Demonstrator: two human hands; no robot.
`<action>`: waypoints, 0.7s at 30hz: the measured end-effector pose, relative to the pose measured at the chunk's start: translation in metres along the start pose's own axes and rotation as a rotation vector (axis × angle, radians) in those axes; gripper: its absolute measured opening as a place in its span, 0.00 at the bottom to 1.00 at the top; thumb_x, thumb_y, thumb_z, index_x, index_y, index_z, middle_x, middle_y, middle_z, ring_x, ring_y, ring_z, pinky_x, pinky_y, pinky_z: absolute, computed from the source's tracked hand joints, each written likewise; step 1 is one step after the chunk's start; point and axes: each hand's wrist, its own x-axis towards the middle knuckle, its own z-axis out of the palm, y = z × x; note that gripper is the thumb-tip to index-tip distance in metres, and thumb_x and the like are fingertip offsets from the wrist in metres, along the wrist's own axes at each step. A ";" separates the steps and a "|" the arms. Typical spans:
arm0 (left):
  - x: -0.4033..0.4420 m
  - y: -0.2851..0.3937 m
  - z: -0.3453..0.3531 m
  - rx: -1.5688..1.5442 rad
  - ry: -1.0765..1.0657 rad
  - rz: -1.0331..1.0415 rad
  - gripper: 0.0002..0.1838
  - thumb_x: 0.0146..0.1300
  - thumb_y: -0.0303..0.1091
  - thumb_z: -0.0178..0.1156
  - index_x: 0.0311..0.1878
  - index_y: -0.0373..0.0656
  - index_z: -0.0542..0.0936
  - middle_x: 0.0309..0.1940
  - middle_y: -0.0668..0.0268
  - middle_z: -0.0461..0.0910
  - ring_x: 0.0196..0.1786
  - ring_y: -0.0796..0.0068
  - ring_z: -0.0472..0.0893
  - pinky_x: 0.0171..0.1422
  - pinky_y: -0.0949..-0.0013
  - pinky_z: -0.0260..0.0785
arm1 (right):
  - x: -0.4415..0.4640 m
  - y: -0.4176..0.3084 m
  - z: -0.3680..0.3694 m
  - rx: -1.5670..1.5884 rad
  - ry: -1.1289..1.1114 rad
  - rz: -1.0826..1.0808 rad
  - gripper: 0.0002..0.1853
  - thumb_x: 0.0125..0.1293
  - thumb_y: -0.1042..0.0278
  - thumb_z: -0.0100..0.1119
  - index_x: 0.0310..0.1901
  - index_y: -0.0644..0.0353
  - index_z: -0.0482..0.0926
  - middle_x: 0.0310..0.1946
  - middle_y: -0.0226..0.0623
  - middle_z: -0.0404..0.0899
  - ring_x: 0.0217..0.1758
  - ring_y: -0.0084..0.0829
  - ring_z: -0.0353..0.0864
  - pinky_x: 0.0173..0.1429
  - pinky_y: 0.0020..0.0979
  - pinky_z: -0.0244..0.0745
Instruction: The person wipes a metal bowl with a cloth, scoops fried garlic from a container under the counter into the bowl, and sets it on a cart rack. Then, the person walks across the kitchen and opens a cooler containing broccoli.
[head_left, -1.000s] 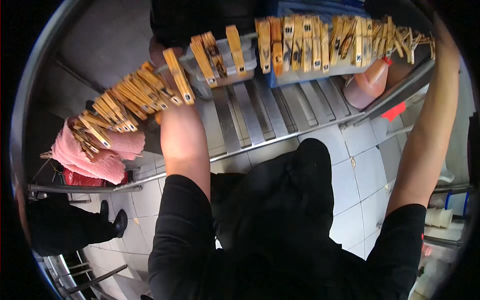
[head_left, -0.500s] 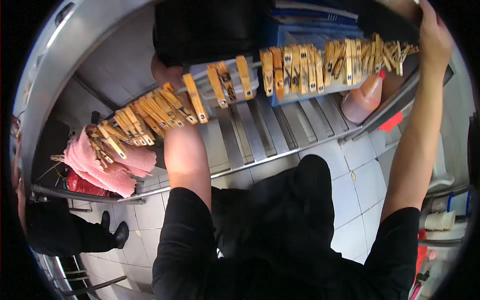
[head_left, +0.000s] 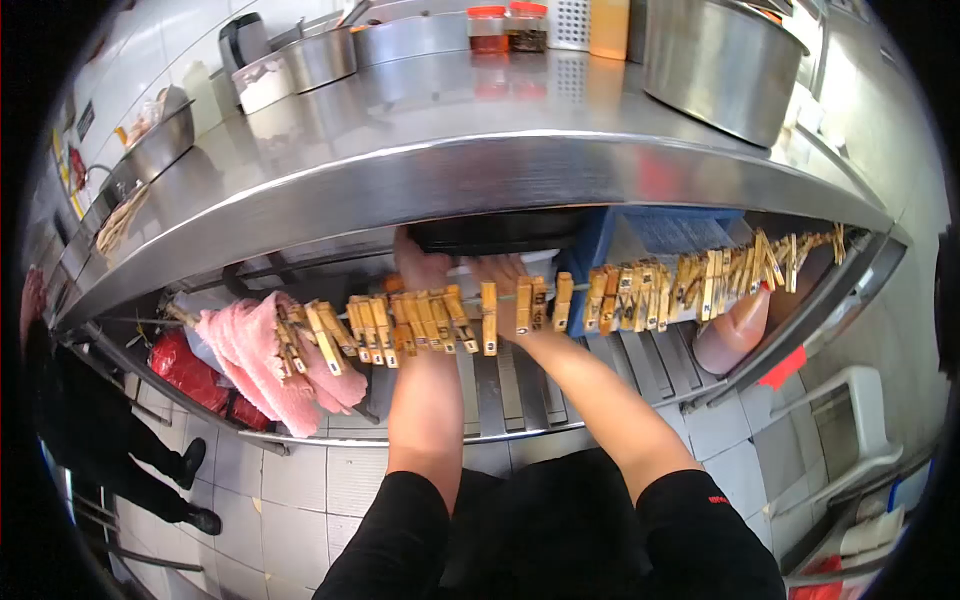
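Beneath the steel table (head_left: 420, 110), your left hand (head_left: 422, 268) and right hand (head_left: 503, 276) reach behind pegs (head_left: 489, 318), grip unclear, and brushing them could knock some loose.

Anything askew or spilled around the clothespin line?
Slightly askew: clothespins near the right end lean at mixed angles, some crossing. The pink towel hangs bunched at the left. No spill visible.

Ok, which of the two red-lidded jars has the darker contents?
The right-hand jar, beside the white perforated holder; the other jar's contents look red.
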 end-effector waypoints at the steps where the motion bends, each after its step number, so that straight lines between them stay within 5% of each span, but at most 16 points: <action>1: 0.000 -0.003 -0.006 -0.129 0.030 -0.050 0.23 0.59 0.40 0.59 0.52 0.33 0.78 0.51 0.53 0.82 0.53 0.55 0.82 0.61 0.57 0.75 | -0.005 0.014 0.018 -0.018 -0.112 0.053 0.29 0.68 0.55 0.51 0.67 0.60 0.67 0.66 0.51 0.68 0.72 0.50 0.63 0.77 0.51 0.52; 3: 0.002 -0.006 -0.011 -0.271 0.055 -0.091 0.22 0.65 0.43 0.55 0.52 0.33 0.78 0.51 0.54 0.82 0.53 0.54 0.81 0.62 0.55 0.75 | -0.004 0.027 0.023 -0.018 -0.106 0.073 0.28 0.67 0.55 0.51 0.66 0.60 0.68 0.65 0.50 0.69 0.71 0.50 0.64 0.76 0.51 0.54; 6: 0.001 0.005 -0.026 0.044 -0.131 0.219 0.20 0.73 0.40 0.43 0.51 0.37 0.79 0.49 0.54 0.83 0.51 0.53 0.82 0.62 0.52 0.75 | -0.009 0.039 0.020 -0.016 -0.038 0.062 0.27 0.67 0.56 0.52 0.65 0.60 0.70 0.63 0.50 0.70 0.69 0.50 0.66 0.74 0.51 0.56; 8: 0.011 0.030 -0.031 -0.380 -0.003 -0.128 0.18 0.71 0.40 0.46 0.50 0.38 0.80 0.48 0.55 0.83 0.50 0.54 0.83 0.61 0.52 0.74 | -0.013 0.040 0.012 -0.003 -0.010 0.040 0.26 0.66 0.57 0.52 0.64 0.60 0.71 0.62 0.50 0.71 0.68 0.50 0.68 0.72 0.51 0.58; 9: 0.014 0.037 -0.045 -0.217 -0.053 0.023 0.18 0.71 0.40 0.46 0.50 0.39 0.80 0.49 0.55 0.83 0.50 0.55 0.83 0.61 0.53 0.74 | -0.014 0.039 0.009 0.007 0.000 0.028 0.26 0.66 0.57 0.52 0.63 0.60 0.71 0.62 0.49 0.72 0.67 0.50 0.68 0.72 0.51 0.59; 11: 0.030 0.052 -0.092 0.829 0.021 0.593 0.22 0.69 0.41 0.53 0.56 0.32 0.77 0.51 0.58 0.82 0.50 0.64 0.82 0.62 0.59 0.73 | -0.015 0.042 0.006 0.016 0.022 0.010 0.25 0.65 0.58 0.53 0.62 0.60 0.72 0.61 0.49 0.73 0.65 0.50 0.70 0.70 0.50 0.60; 13: -0.012 0.100 -0.055 0.430 0.108 0.200 0.25 0.67 0.39 0.57 0.61 0.30 0.73 0.52 0.58 0.81 0.52 0.67 0.80 0.65 0.62 0.69 | -0.015 0.045 0.006 0.014 0.036 -0.010 0.25 0.65 0.58 0.53 0.61 0.60 0.73 0.60 0.49 0.74 0.64 0.50 0.71 0.69 0.50 0.62; 16: 0.057 0.095 -0.192 1.143 0.264 0.430 0.28 0.66 0.39 0.59 0.65 0.33 0.69 0.52 0.57 0.80 0.56 0.67 0.78 0.68 0.63 0.66 | -0.017 0.049 0.005 0.013 0.040 -0.037 0.24 0.64 0.59 0.53 0.59 0.60 0.75 0.58 0.48 0.75 0.62 0.50 0.73 0.67 0.50 0.64; 21: -0.084 0.144 -0.173 0.682 0.380 0.414 0.28 0.67 0.39 0.59 0.65 0.33 0.70 0.52 0.58 0.80 0.56 0.67 0.78 0.68 0.62 0.66 | -0.023 0.071 0.008 0.038 0.037 -0.081 0.22 0.63 0.61 0.54 0.57 0.61 0.77 0.56 0.47 0.78 0.58 0.50 0.76 0.63 0.50 0.68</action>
